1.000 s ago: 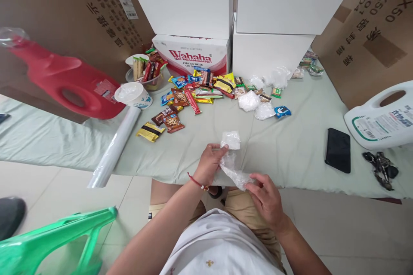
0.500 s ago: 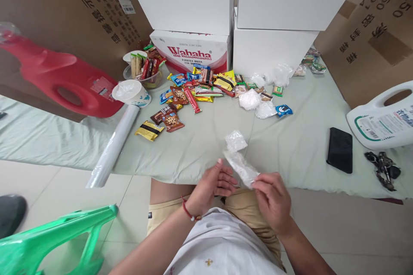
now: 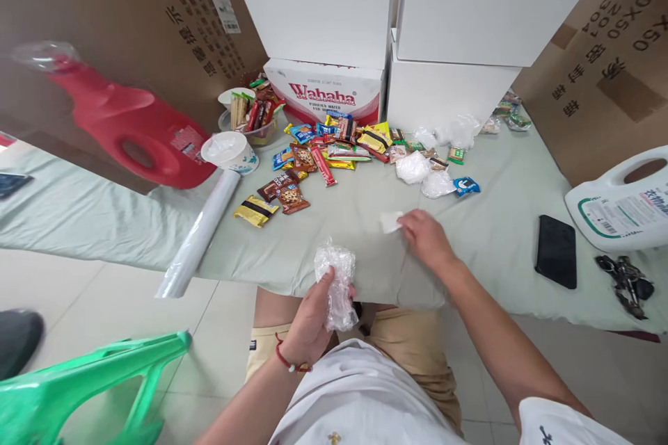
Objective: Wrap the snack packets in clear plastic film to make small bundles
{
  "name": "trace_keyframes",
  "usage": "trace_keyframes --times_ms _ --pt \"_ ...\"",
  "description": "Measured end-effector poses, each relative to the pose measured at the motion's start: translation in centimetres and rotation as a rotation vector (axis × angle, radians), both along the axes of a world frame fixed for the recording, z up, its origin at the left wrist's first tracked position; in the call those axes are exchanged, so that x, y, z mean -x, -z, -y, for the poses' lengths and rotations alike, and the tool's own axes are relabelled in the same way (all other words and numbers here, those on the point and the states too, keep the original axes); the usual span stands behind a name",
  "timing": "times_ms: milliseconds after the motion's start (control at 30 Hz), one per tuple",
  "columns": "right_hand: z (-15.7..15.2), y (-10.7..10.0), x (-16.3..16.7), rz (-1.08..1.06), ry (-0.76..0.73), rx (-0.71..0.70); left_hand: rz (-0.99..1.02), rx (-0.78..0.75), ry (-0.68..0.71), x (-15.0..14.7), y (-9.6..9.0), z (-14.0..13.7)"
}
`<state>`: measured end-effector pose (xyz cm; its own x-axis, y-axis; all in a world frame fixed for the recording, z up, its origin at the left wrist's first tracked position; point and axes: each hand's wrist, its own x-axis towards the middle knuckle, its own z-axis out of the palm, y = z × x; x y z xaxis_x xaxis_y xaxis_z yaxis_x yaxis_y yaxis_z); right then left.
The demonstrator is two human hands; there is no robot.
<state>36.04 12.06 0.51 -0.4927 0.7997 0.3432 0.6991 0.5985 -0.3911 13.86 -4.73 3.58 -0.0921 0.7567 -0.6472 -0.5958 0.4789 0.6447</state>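
A crumpled bundle of clear plastic film (image 3: 338, 285) is in my left hand (image 3: 309, 320), with the thumb pressed on top of it above the table's front edge. Farther forward, my right hand (image 3: 426, 238) pinches the edge of a small whitish piece of plastic film (image 3: 390, 222) at the tabletop. Behind it lie crumpled balls of clear plastic (image 3: 413, 167) and a blue snack packet (image 3: 466, 185). Off to the left are a yellow and black snack packet (image 3: 255, 211) and brown cookie packets (image 3: 292, 198).
A roll of plastic film (image 3: 201, 229) lies at the left, beside a paper cup (image 3: 229, 151) and a red jug (image 3: 130, 125). At right are a black phone (image 3: 556, 252), keys (image 3: 626, 285) and a white jug (image 3: 621, 205). White boxes (image 3: 449, 94) stand behind the snack pile.
The long plastic bundle has passed from my right hand to my left, which has closed around it. My right hand has reached forward and pinched the small piece on the table.
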Motion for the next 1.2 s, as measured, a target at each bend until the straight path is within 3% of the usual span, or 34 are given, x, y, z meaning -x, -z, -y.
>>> trace_keyframes --times_ms 133,200,267,333,400,500,567,633,767,933,1000,1100,1200 --pt "-5.0 -2.9 -2.3 -0.224 0.266 -0.249 0.107 -0.04 -0.01 0.5 -0.4 0.0" --pt "-7.4 -3.9 -3.3 -0.238 0.365 -0.199 0.138 -0.072 -0.023 0.7 -0.4 -0.1" --pt "-8.4 -4.3 -3.6 -0.231 0.42 -0.062 0.169 -0.093 -0.038 0.6 -0.5 -0.1" --pt "-7.0 -4.2 -2.7 -0.296 0.4 0.062 0.179 -0.089 -0.039 0.4 -0.4 -0.2" --pt "-3.3 -3.7 -0.8 -0.449 0.26 0.214 0.143 -0.065 -0.026 0.0 -0.3 -0.3" --pt "3.5 -2.6 2.6 -0.58 -0.13 0.738 0.034 -0.085 0.044 -0.5 0.1 -0.6" --pt "6.5 -2.0 4.2 -0.603 -0.2 0.924 0.005 -0.126 0.095 -0.6 0.5 -0.8" --pt "7.7 -1.7 4.7 -0.704 -0.115 0.941 0.006 -0.147 0.139 -0.5 0.9 -1.0" --pt "7.2 -1.3 3.0 -0.924 0.096 0.9 -0.009 -0.161 0.206 -0.3 1.4 -1.0" --pt "7.8 -1.2 1.7 -0.871 0.278 0.849 0.154 -0.246 0.076 -1.5 0.6 -0.4" --pt "8.3 -1.5 2.0 -0.892 0.312 0.859 0.235 -0.281 0.102 -2.0 0.3 -0.4" --pt "9.0 -2.1 2.4 -0.988 0.345 0.927 0.142 -0.252 0.162 -2.1 0.5 -0.6" --pt "9.4 -2.4 2.1 -1.097 0.403 0.967 0.038 -0.21 0.132 -1.5 1.3 -1.0"
